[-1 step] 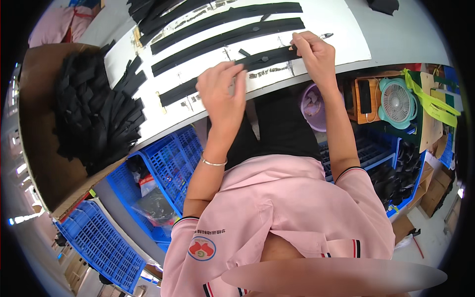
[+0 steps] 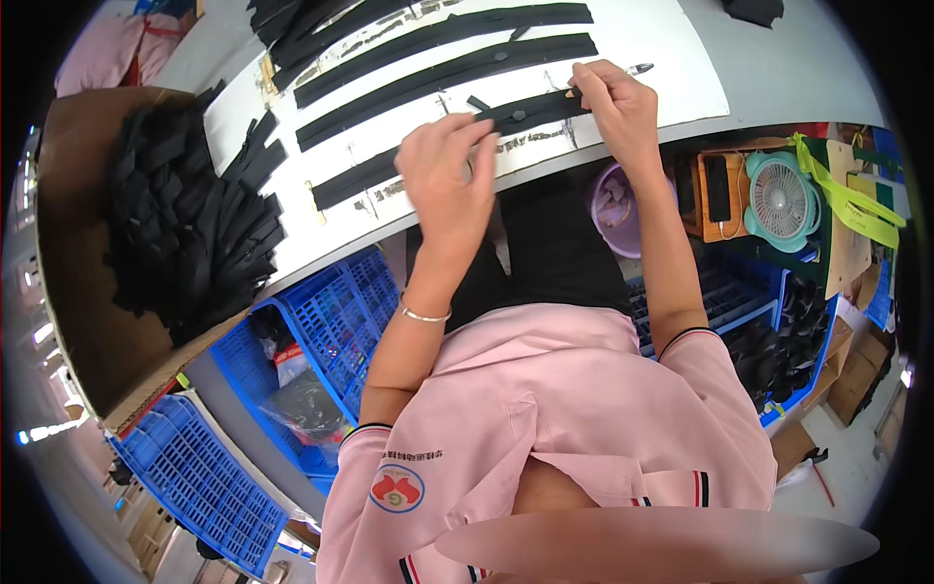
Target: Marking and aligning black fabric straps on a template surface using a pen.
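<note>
Two bare hands work at the near edge of a white surface (image 2: 778, 68), which fills the upper part of the view. Largest on it is a heap of black strips (image 2: 190, 219) piled in a brown cardboard tray (image 2: 73, 292) at the left end. Next come three long black strips laid side by side and slanting across the surface: the farthest strip (image 2: 438, 29) near the far edge, a middle strip (image 2: 448, 73) just beside it, and the nearest strip (image 2: 370, 170) running along the near edge. A pen (image 2: 640, 69) lies near the right hand, touching or just behind its knuckles.

Below the near edge stand blue plastic crates (image 2: 331, 302), and to the right a purple tub (image 2: 613, 209), a small green fan (image 2: 778, 200) and a dark phone (image 2: 717, 187) on a wooden stand.

The left hand (image 2: 446, 175) hovers over the middle of the nearest strip with its fingers (image 2: 482, 161) loosely curled and slightly apart; whether they touch the strip cannot be told. The right hand (image 2: 618, 102) is at the strip's right end, its fingers (image 2: 584, 92) pinched together on that end. A thin bracelet (image 2: 425, 314) circles the left wrist.
</note>
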